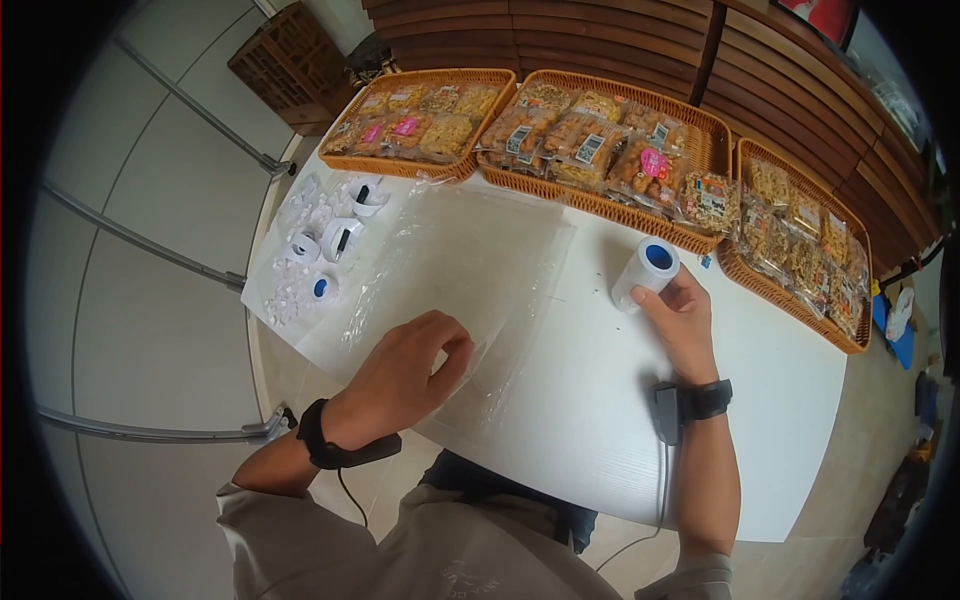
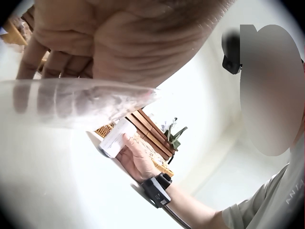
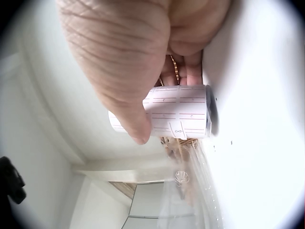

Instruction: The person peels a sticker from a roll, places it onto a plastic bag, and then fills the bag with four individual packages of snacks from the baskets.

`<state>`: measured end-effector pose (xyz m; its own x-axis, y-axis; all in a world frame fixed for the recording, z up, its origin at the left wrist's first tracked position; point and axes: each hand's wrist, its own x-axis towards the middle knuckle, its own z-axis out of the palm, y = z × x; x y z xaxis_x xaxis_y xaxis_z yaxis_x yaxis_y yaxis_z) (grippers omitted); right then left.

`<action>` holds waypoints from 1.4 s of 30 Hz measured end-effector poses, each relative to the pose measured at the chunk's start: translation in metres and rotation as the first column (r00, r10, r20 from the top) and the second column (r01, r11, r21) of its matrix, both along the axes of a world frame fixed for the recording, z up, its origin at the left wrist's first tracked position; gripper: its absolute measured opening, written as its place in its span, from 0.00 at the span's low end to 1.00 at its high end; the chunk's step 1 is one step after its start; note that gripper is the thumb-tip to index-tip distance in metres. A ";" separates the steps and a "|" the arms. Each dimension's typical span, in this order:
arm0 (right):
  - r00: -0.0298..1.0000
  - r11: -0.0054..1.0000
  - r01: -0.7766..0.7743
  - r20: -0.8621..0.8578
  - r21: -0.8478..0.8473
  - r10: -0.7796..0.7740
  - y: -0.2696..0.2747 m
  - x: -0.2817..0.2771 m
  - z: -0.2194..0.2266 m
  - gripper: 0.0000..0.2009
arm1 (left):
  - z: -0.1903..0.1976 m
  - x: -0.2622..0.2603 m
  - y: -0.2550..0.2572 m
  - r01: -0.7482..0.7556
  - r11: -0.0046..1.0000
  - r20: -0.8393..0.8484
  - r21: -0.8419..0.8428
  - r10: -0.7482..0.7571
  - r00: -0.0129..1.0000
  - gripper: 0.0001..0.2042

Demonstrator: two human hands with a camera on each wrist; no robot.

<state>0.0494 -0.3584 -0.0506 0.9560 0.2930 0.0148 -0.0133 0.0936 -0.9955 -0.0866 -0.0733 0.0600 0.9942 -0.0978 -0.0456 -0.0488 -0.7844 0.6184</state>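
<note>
In the head view my right hand point(image 1: 685, 315) grips a roll of white price labels point(image 1: 628, 285) with a blue core, its thumb along the side. The right wrist view shows red lines printed on the label roll point(image 3: 174, 112), and its lower end is close to the white table. My left hand point(image 1: 405, 375) is over a large clear plastic bag point(image 1: 450, 255) lying flat, its thumb and index finger meeting at the film. Up close in the left wrist view, raised plastic film point(image 2: 71, 102) crosses in front of its fingers; the thumb is hidden there.
Three wicker trays point(image 1: 487, 165) of packaged snacks line the table's far edge. At the left lie crumpled paper scraps point(image 1: 290, 215) with label rolls point(image 1: 340, 240) among them. Cables run from both wrist cameras. A carved wooden box point(image 1: 290, 65) stands beyond the table.
</note>
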 end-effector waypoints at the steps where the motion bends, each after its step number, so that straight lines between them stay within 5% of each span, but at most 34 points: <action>1: 1.000 1.000 0.000 0.003 0.002 0.000 0.000 0.000 0.000 0.22 | 0.005 0.000 -0.002 -0.023 0.999 0.021 -0.022 0.024 1.000 0.03; 3: 1.000 1.000 0.002 0.009 0.005 -0.002 0.000 0.000 -0.001 0.23 | 0.016 -0.001 -0.008 -0.066 0.995 0.060 -0.069 0.070 0.996 0.02; 6: 1.000 1.000 0.010 -0.005 -0.015 -0.011 -0.001 -0.001 0.001 0.23 | 0.040 0.001 -0.012 0.100 0.990 0.316 -0.104 -0.063 0.947 0.05; 11: 0.999 1.000 0.018 0.027 0.018 -0.018 0.001 0.001 -0.001 0.22 | 0.068 -0.004 -0.019 0.360 0.924 0.443 -0.130 -0.271 0.854 0.05; 13: 0.999 0.999 0.030 0.024 0.032 -0.031 0.000 0.000 -0.003 0.22 | 0.070 -0.004 -0.021 0.448 0.876 0.492 -0.176 -0.316 0.811 0.06; 17: 0.998 0.996 0.054 0.006 0.067 -0.054 0.000 -0.001 -0.002 0.21 | 0.055 0.002 -0.021 0.533 0.663 0.539 -0.527 -0.225 0.812 0.09; 19: 0.998 0.995 0.065 0.005 0.074 -0.065 -0.001 -0.001 -0.001 0.21 | 0.061 -0.001 -0.028 0.329 0.499 0.359 -0.802 -0.038 0.933 0.13; 22: 0.997 0.993 0.078 0.010 0.092 -0.079 0.000 0.002 -0.010 0.20 | 0.076 0.007 -0.015 0.020 0.446 0.020 -0.895 -0.005 1.000 0.20; 24: 0.996 0.988 0.089 0.005 0.128 -0.090 0.000 0.004 -0.019 0.20 | 0.057 0.026 0.005 -0.062 0.398 -0.097 -0.915 -0.068 0.993 0.20; 26: 0.991 0.990 0.120 -0.047 -0.080 -0.124 -0.001 -0.003 0.010 0.20 | 0.024 0.042 0.020 -0.114 0.329 -0.149 -0.937 -0.081 0.986 0.22; 28: 0.985 0.981 0.155 -0.056 -0.115 -0.163 -0.002 -0.006 0.016 0.20 | 0.002 0.059 0.027 -0.116 0.267 -0.162 -0.957 -0.156 0.974 0.22; 30: 0.981 0.981 0.193 -0.025 0.025 -0.192 -0.001 -0.003 0.001 0.21 | -0.009 0.080 0.030 -0.089 0.223 -0.157 -0.971 -0.309 0.938 0.22; 31: 0.978 0.978 0.209 -0.001 0.023 -0.209 -0.002 -0.003 0.001 0.21 | -0.020 0.093 0.037 -0.216 0.152 -0.258 -0.964 -0.361 0.896 0.22; 33: 0.969 0.970 0.242 0.046 0.016 -0.243 -0.005 -0.002 0.002 0.20 | -0.036 0.103 0.036 0.022 0.330 -0.115 -0.944 -0.389 0.914 0.17; 35: 0.959 0.962 0.273 0.080 0.004 -0.272 -0.008 -0.004 -0.001 0.21 | -0.046 0.120 0.031 -0.192 0.284 -0.298 -0.940 -0.404 0.865 0.13; 41: 0.973 0.975 0.219 -0.087 0.047 -0.214 -0.011 -0.015 0.000 0.23 | -0.051 0.150 -0.011 0.128 0.525 -0.190 -0.841 -0.510 0.839 0.11; 42: 0.973 0.976 0.208 -0.114 0.064 -0.200 -0.010 -0.016 0.001 0.23 | -0.055 0.153 -0.019 0.083 0.550 -0.238 -0.831 -0.485 0.841 0.10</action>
